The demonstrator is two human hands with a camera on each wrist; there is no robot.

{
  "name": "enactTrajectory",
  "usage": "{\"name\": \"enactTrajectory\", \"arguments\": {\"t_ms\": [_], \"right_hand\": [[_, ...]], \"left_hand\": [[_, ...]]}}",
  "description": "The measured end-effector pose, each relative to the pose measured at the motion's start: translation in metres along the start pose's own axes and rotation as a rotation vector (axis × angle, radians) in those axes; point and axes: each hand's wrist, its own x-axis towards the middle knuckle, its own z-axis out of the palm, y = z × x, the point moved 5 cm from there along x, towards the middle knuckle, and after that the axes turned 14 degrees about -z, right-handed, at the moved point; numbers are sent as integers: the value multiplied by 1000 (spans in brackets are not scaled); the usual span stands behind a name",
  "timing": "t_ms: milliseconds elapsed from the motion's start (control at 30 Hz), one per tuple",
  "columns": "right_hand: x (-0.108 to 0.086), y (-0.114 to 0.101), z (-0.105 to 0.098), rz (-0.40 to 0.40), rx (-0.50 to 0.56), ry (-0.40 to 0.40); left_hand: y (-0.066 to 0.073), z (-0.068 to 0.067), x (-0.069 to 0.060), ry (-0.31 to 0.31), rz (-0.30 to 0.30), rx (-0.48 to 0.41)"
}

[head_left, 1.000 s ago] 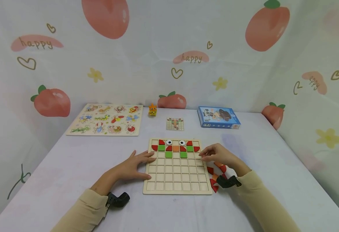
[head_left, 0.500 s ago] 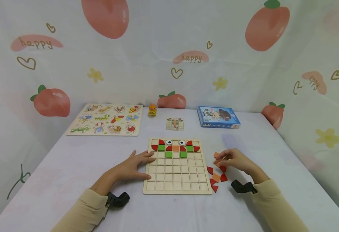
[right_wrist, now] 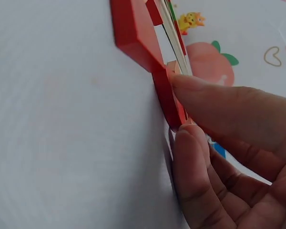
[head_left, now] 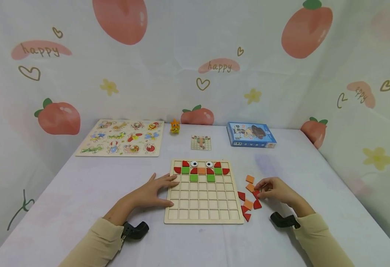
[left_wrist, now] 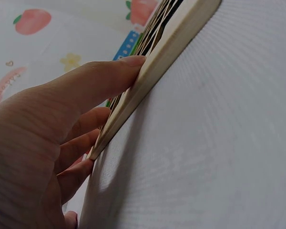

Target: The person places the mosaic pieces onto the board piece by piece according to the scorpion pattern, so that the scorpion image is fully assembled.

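Observation:
On the wooden grid board [head_left: 204, 205], the top rows bear red quarter-round tiles, green square tiles [head_left: 193, 178], an orange square and two eye discs [head_left: 209, 164]. My left hand [head_left: 149, 192] rests its spread fingers and thumb along the board's left edge; the left wrist view shows the thumb [left_wrist: 119, 71] on the rim. To the right of the board, my right hand [head_left: 279, 192] pinches a red quarter-round tile [right_wrist: 166, 98] at table level between thumb and forefinger. Other red tiles [head_left: 257, 204] and orange square tiles [head_left: 249, 179] lie beside it.
Behind the board lies a small pattern card [head_left: 201, 142]. A wooden insect puzzle [head_left: 119, 138] is at the back left, with a small orange-yellow toy figure [head_left: 175, 127] beside it. A blue box [head_left: 252, 135] lies at the back right, before a printed curtain.
My right hand has moved from the board's right edge to the loose tiles, past the orange squares, and now pinches a red tile. The left hand has stayed in place.

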Motion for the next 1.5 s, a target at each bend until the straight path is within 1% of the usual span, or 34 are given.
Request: {"name": "enactTrajectory", "arguments": {"t_ms": [267, 467, 600, 767, 1033, 1300, 1500], "right_hand": [[-2, 0, 1, -8, -4, -29], [-3, -5, 1, -37, -36, -63], [-2, -6, 2, -72, -52, -60], [2, -7, 7, -95, -64, -51], [5, -10, 11, -97, -22, -55], [5, -10, 11, -115, 9, -89], [9, -16, 9, -127, 57, -117]], "left_hand": [[-1, 0, 0, -1, -2, -8], [-2, 0, -1, 5, 6, -5], [-2, 0, 0, 9, 4, -3], [-1, -1, 0, 8, 1, -6], [-1, -1, -1, 5, -7, -3], [-1, -1, 0, 3, 3, -3], [-1, -1, 0, 2, 8, -9]]}}
